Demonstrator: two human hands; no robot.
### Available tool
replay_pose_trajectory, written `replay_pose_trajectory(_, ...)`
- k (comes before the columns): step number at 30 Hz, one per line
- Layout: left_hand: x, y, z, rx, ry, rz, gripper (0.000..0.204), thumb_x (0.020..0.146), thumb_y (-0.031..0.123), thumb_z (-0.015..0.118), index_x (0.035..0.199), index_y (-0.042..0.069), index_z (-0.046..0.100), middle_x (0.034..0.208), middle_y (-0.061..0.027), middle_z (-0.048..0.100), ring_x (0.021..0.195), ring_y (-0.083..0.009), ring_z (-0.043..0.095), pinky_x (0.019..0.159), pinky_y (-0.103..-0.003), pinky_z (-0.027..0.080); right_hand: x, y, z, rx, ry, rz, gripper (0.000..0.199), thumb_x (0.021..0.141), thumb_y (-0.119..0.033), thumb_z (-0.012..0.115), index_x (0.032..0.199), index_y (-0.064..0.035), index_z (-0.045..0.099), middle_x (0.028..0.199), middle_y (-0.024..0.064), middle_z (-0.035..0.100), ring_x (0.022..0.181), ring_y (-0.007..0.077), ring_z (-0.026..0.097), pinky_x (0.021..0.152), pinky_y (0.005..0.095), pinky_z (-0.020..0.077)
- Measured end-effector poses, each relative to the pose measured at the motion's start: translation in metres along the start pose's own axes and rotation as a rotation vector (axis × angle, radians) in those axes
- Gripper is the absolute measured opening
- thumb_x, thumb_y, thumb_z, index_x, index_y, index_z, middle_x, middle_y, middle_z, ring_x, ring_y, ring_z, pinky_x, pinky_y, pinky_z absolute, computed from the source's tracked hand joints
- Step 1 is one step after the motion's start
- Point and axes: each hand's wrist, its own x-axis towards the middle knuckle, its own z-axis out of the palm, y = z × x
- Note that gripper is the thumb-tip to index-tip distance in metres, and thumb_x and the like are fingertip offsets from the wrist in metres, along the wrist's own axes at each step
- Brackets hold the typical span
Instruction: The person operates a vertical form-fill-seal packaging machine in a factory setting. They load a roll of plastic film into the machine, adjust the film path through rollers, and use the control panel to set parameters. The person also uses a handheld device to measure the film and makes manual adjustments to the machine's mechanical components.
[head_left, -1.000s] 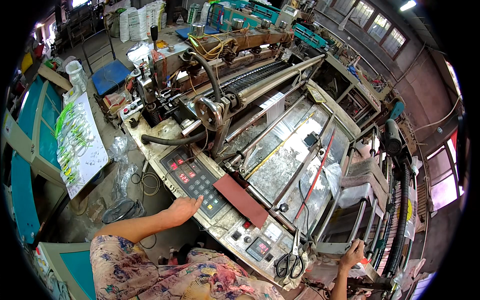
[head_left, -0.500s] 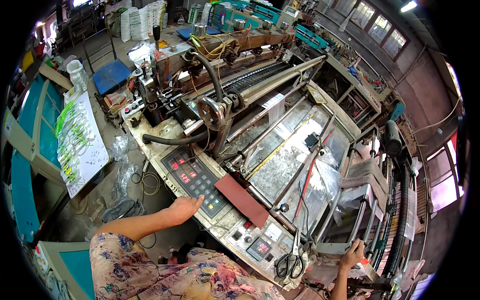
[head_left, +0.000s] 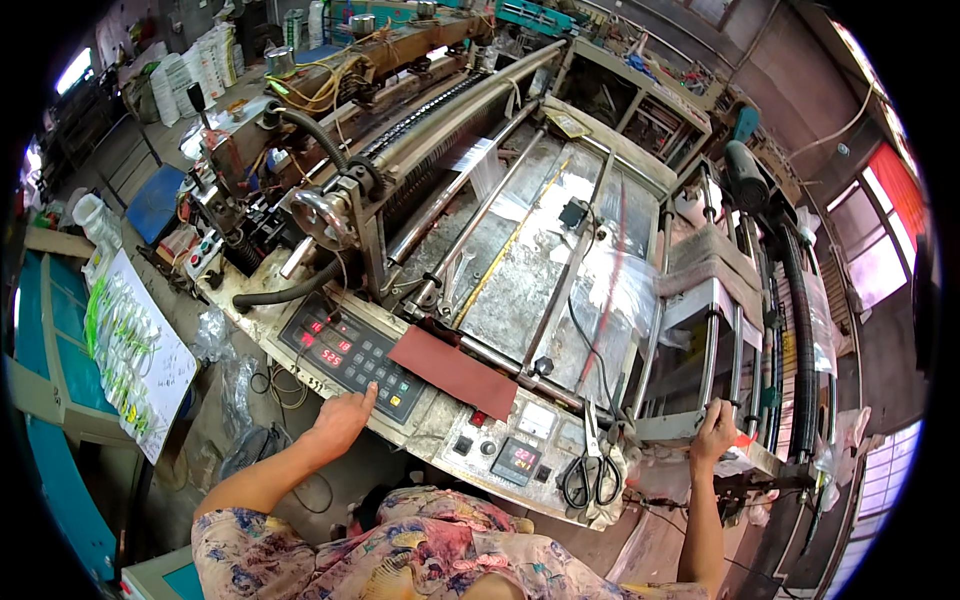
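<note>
My left hand (head_left: 340,420) reaches to the dark control panel (head_left: 345,352) on the front of a long bag-making machine, its index finger touching a key near the panel's lower edge. The panel shows red digit displays and rows of buttons. My right hand (head_left: 713,434) grips a metal bar at the machine's right end, beside an orange tag. Between my hands lie a brown-red pad (head_left: 455,372), small meters and knobs (head_left: 505,455), and black-handled scissors (head_left: 592,475). Clear plastic film (head_left: 600,270) runs over the machine bed.
A black hose (head_left: 290,293) curves by the panel's left. A white sheet with green items (head_left: 135,350) lies on a teal table at left. Rollers and black cables (head_left: 795,330) stand at right. White sacks (head_left: 185,75) are stacked at the far left back.
My left hand has stayed at the control panel with its finger now on a key. My right hand keeps its hold on the bar at the right end.
</note>
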Motion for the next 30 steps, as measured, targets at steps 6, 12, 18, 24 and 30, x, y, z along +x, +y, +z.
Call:
replay_pose_trajectory(6,0.0007,-0.0014,0.0062,0.079,0.019,0.02,0.071,0.073,0.004,0.064,0.139,-0.005,0.041,0.089,-0.0089,0.059,0.081,-0.0227,0.061,0.065,-0.033,0.053,-0.0007,0.0001,0.0001,0.022,-0.004,-0.012,0.023,0.098,-0.014,0.05,0.08,0.0,0.055,0.065,0.01,0.053,0.055,0.0196,0.049,0.054,0.0324,0.0391)
replay_pose_trajectory(12,0.0003,0.0019,0.0018,0.049,-0.015,-0.012,0.072,0.072,0.001,0.061,0.14,-0.005,0.038,0.09,-0.0107,0.059,0.083,-0.0262,0.06,0.069,-0.035,0.051,-0.0008,0.0001,-0.0003,0.014,-0.015,0.005,0.023,0.098,-0.014,0.05,0.081,0.0001,0.056,0.066,0.0091,0.054,0.056,0.0178,0.05,0.055,0.0314,0.0402)
replay_pose_trajectory(18,0.0,0.003,0.0005,0.057,0.004,-0.01,0.071,0.073,0.002,0.061,0.14,-0.005,0.038,0.09,-0.0102,0.058,0.083,-0.0254,0.06,0.068,-0.035,0.051,-0.0009,-0.0007,-0.0006,0.006,-0.015,0.015,0.022,0.098,-0.014,0.05,0.083,-0.0005,0.059,0.066,0.0103,0.056,0.056,0.0191,0.051,0.054,0.0324,0.0405)
replay_pose_trajectory(24,-0.0001,0.0028,-0.0005,0.072,0.027,-0.004,0.069,0.074,0.004,0.06,0.139,-0.005,0.039,0.088,-0.0095,0.057,0.08,-0.0245,0.06,0.066,-0.034,0.051,-0.001,0.0009,0.0001,0.006,-0.02,-0.005,0.022,0.098,-0.015,0.05,0.083,-0.0006,0.058,0.066,0.0113,0.055,0.055,0.0214,0.051,0.053,0.0341,0.0399)
replay_pose_trajectory(30,-0.0005,0.0013,0.0043,0.044,0.07,0.0,0.065,0.077,0.005,0.058,0.138,-0.006,0.041,0.085,-0.0095,0.057,0.077,-0.0244,0.06,0.065,-0.035,0.051,0.0003,-0.004,-0.0011,0.0,-0.018,-0.013,0.023,0.098,-0.015,0.05,0.083,-0.0003,0.057,0.067,0.0116,0.055,0.056,0.0224,0.051,0.055,0.0344,0.0401)
